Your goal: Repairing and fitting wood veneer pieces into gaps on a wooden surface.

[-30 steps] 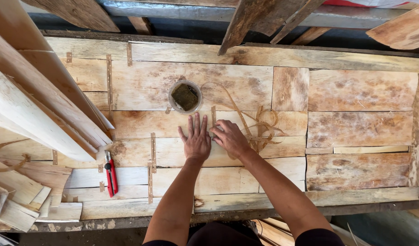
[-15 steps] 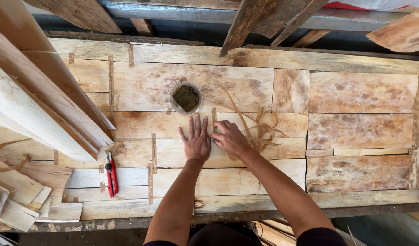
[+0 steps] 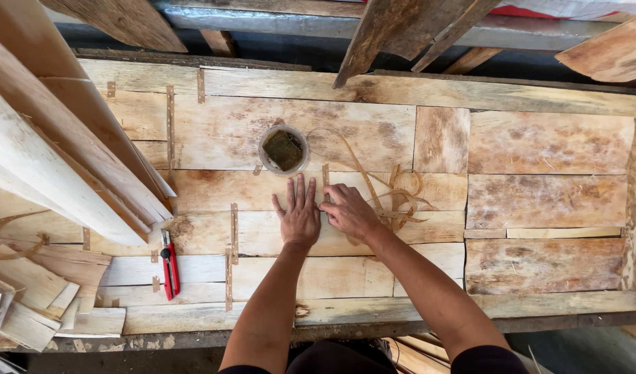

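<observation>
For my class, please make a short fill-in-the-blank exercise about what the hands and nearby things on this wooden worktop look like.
1. The left hand lies ____ on the veneer sheets, fingers spread.
2. The cutter left of the hands has a ____ handle.
3. The round container sits just ____ the hands in the picture.
4. Loose curled strips lie beside the ____ hand.

Missing words: flat; red; above; right

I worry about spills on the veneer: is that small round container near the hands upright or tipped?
Upright. The round container stands on the veneer sheet with its open mouth facing up, dark contents showing inside; nothing spilled around it.
</observation>
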